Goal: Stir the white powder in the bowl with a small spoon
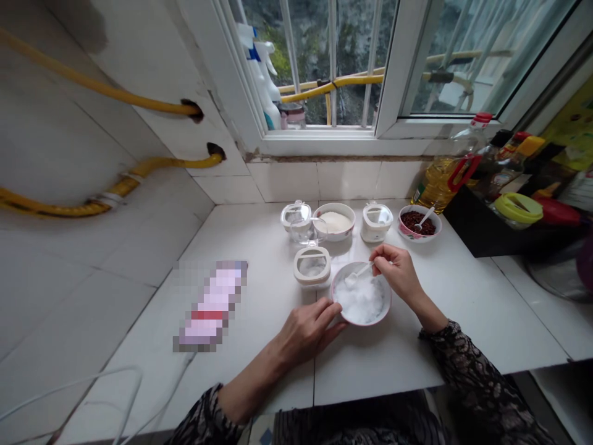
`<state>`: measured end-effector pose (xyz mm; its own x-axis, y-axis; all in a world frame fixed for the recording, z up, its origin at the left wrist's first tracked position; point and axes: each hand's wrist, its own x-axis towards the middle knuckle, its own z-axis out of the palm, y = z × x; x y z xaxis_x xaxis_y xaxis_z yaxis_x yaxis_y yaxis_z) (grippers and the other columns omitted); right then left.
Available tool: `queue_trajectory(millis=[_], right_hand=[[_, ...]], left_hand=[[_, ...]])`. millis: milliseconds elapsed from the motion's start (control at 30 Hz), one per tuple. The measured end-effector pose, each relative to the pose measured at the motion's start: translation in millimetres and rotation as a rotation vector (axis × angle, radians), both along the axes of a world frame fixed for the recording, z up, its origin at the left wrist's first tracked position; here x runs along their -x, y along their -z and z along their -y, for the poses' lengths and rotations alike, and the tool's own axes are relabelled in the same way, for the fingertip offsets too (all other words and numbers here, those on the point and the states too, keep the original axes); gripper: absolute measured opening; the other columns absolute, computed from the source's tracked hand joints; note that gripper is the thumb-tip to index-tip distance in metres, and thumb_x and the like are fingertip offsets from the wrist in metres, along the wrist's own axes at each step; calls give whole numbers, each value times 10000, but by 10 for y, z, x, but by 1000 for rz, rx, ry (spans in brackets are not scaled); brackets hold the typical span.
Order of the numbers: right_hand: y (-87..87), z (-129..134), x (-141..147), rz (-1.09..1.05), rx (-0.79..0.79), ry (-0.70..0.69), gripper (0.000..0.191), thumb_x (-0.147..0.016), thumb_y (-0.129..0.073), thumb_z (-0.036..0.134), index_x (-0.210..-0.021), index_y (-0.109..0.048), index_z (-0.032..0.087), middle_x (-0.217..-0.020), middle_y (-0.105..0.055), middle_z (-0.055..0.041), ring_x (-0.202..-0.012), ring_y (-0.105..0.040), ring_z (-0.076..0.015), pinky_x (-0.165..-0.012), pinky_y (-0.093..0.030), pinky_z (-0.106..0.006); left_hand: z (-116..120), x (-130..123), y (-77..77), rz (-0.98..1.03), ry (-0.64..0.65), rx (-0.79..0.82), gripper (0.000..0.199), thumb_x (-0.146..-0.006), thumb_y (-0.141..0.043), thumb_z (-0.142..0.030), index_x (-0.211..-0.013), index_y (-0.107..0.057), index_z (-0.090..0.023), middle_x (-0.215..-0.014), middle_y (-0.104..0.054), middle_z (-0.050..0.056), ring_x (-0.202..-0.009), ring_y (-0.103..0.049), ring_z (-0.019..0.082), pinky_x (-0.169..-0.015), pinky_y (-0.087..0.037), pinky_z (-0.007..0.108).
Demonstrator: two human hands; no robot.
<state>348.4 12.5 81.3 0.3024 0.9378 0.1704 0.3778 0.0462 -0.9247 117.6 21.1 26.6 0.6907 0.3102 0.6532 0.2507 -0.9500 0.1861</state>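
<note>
A pink-rimmed bowl [388, 301] with white granules [365, 303] in it stands near the counter's front. My left hand [311, 326] grips its left rim, thumb and fingers closed on the edge. Above the bowl's far right side, my right hand [391, 267] pinches the handle of a small white spoon [352, 278]. The spoon's head rests on the granules. Just left of the bowl sits a lidded clear jar [312, 266]. Behind are another clear jar [295, 219], a bowl of pale grains [334, 221] and a third jar [376, 221].
To the back right, a bowl of dark red beans [418, 224] holds a white spoon. An oil bottle [435, 179] and a black rack [467, 216] with several bottles stand beyond it. A blurred-out pinkish object [213, 306] lies left, with a cable [178, 383] near it.
</note>
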Motion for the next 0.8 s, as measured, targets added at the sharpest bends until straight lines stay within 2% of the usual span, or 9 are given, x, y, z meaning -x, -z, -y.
queue_trajectory(millis=[200,367,567,800], right_hand=[[23,-12,0,-13,10,9,135,-649,-487,226,-632,-614,184,-468,-581,23,-477,-522,-128,-545,-434,-251],[30,-30,-6,-140,25,-9,124,-633,-497,243,-623,-607,187,-440,-559,33,-443,-507,-124,-507,-420,-246],[28,-19,7,-77,8,12,123,-635,-498,221,-614,-613,182,-456,-564,30,-464,-503,-119,-520,-416,-243],[4,-44,-16,-256,43,-27,107,-622,-515,252,-619,-600,187,-431,-549,38,-438,-484,-113,-512,-425,-249]], left_hand=[[-2,-7,-17,0,2,-6,165,-1004,-444,-293,-1049,-515,-151,-794,-630,41,-620,-626,135,-511,-493,208],[-1,-8,-17,-1,2,-14,171,-1011,-431,-297,-1048,-507,-149,-789,-628,44,-618,-629,145,-496,-489,214],[5,-5,-13,4,2,-1,159,-1004,-451,-289,-1041,-513,-147,-791,-623,44,-618,-629,141,-511,-487,213],[-3,-6,0,9,-1,-9,166,-1008,-439,-296,-1046,-511,-152,-788,-627,39,-610,-621,135,-507,-487,212]])
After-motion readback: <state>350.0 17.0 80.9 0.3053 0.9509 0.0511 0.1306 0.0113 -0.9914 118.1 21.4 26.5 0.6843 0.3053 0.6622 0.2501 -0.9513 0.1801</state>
